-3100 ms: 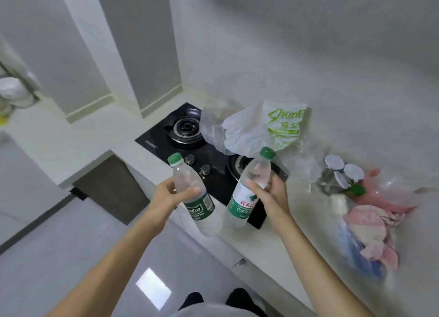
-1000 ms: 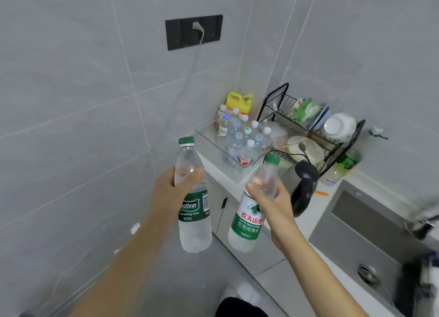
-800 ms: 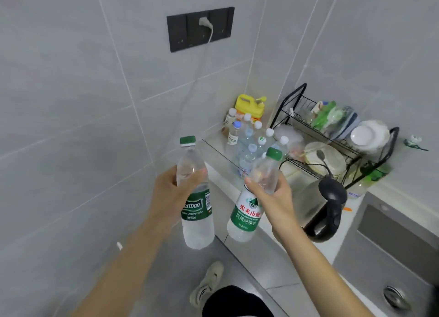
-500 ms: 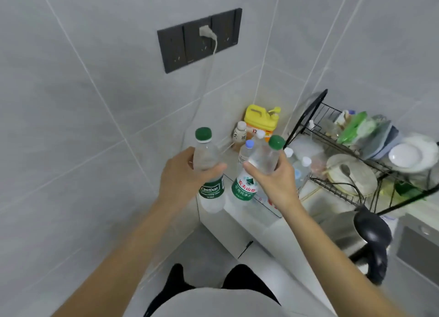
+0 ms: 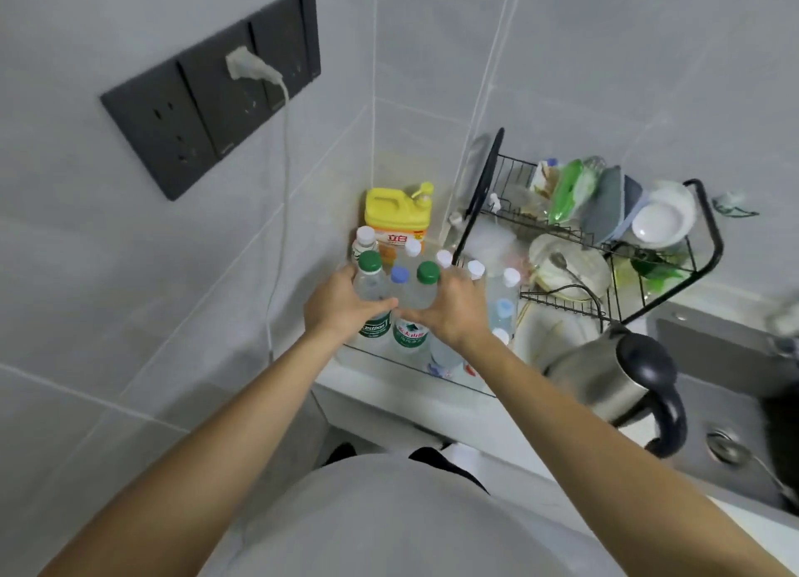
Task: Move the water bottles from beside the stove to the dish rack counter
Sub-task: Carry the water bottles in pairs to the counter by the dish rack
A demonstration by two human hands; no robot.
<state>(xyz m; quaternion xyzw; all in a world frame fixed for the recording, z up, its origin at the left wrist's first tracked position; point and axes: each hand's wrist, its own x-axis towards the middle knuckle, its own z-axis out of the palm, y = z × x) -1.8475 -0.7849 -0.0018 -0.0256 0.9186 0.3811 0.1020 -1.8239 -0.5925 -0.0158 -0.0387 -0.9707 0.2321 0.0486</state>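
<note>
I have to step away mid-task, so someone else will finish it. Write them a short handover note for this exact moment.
Left hand grips the clear green-capped water bottle with the green label. Right hand grips the clear green-capped water bottle with the green and red label.
Both bottles are upright, side by side, at the front of the cluster of white-capped clear bottles on the white corner counter, beside the black wire dish rack and in front of the yellow detergent jug.
Done: both carried over from the stove.
Left: whether they already rest on the counter is unclear; set them down and let go.
</note>
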